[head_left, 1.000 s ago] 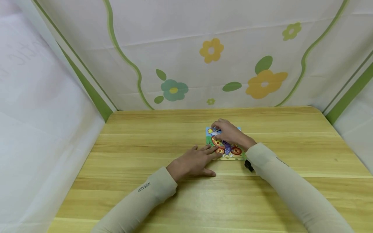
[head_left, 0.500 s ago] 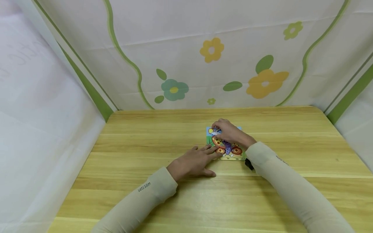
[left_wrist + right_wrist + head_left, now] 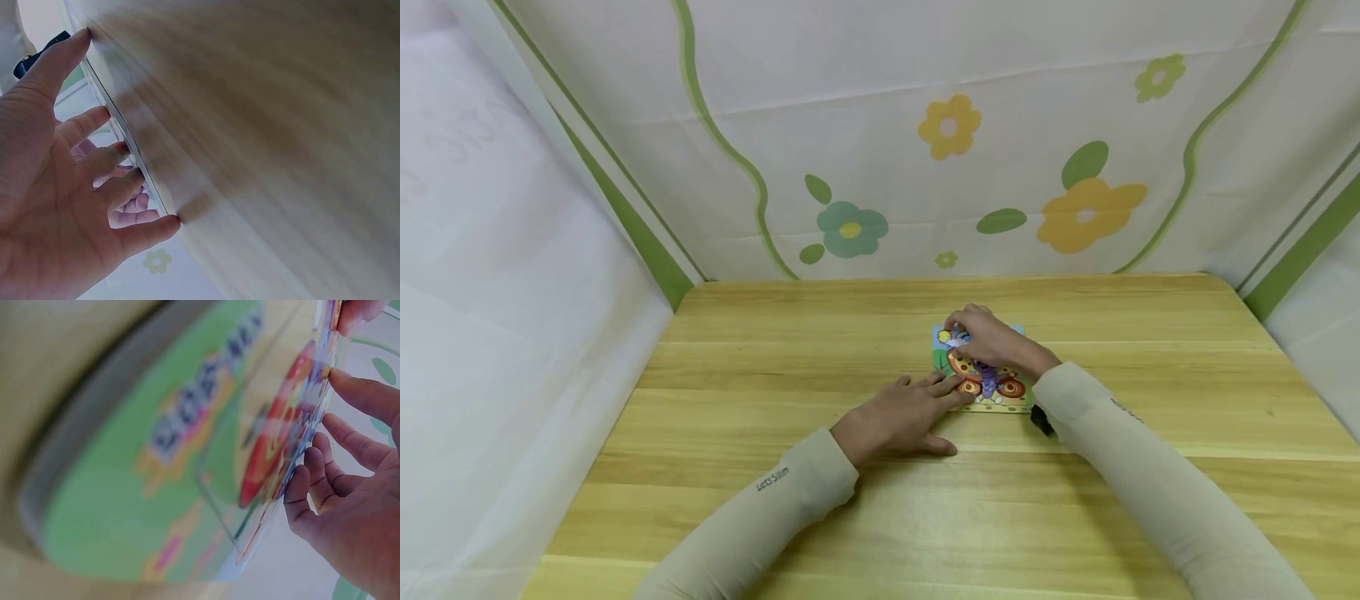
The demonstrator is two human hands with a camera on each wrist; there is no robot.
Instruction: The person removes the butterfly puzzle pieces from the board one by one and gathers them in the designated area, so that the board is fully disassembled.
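Note:
A flat picture board (image 3: pixel 940 360) with a butterfly, sun and green leaves lies on the table. My left hand (image 3: pixel 898 417) lies spread at its lower left, with fingertips on the board's edge and thumb on the wood. In the left wrist view, that hand (image 3: pixel 69 187) has its fingers apart. Over the upper middle of the board arches my right hand (image 3: pixel 996 342), its fingertips on the picture. The right wrist view shows the right hand's (image 3: pixel 356 462) bent fingers touching the board's face (image 3: pixel 125 506), which is large and blurred. Whether they pinch a piece is hidden.
The wooden table (image 3: pixel 760 358) extends around the board. A white cloth wall (image 3: pixel 865 125) printed with flowers rises behind it, with more cloth at the left (image 3: pixel 512 333) and right. A small black device (image 3: pixel 1041 419) sits at the right wrist.
Both hands and the board stay almost in place. The whole head view shifts very slightly.

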